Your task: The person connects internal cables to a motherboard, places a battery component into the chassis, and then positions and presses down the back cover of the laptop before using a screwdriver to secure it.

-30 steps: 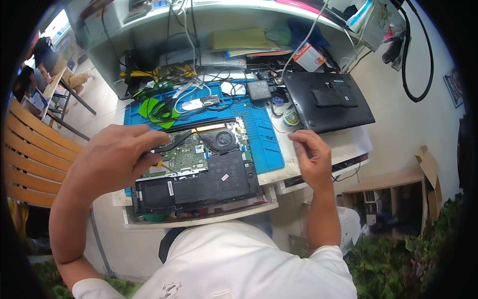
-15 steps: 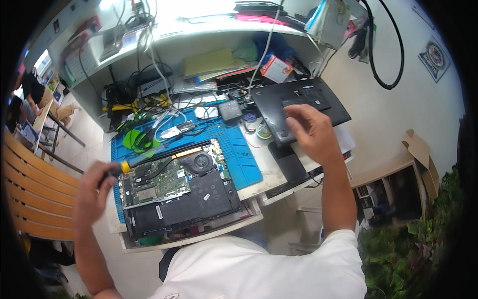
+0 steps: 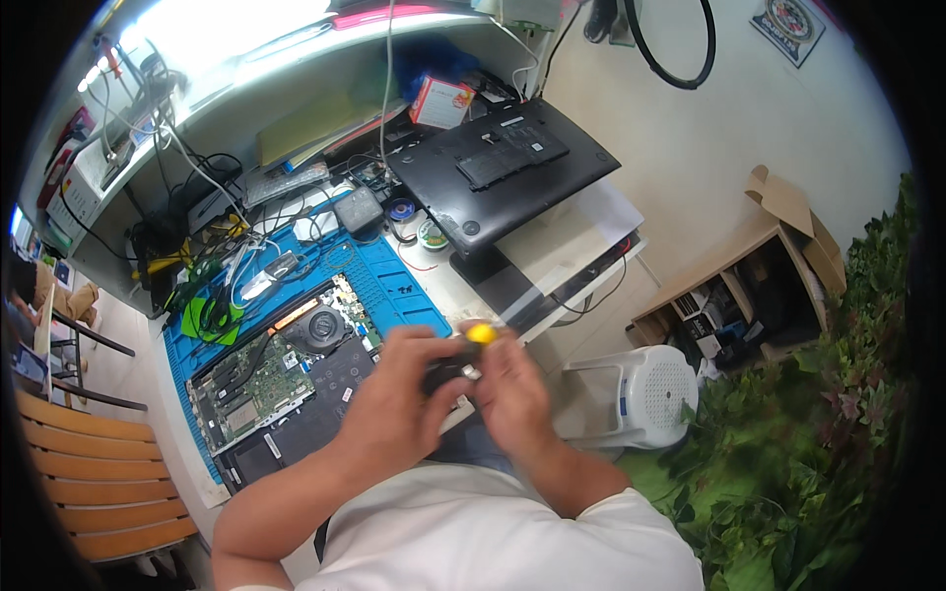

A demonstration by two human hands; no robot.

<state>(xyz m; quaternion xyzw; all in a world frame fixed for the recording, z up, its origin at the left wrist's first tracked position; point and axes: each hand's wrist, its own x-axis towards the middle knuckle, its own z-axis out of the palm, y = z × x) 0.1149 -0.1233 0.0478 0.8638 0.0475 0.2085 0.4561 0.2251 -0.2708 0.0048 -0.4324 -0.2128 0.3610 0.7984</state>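
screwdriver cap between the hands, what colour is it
Yellow; the screwdriver cap shows best in the head view.

A small screwdriver (image 3: 463,357) with a black handle and a yellow cap sits just below the centre of the frame, gripped between both hands close to the person's chest. Only the yellow end and part of the dark grip show; its tip is hidden by fingers, and it looks slightly blurred.
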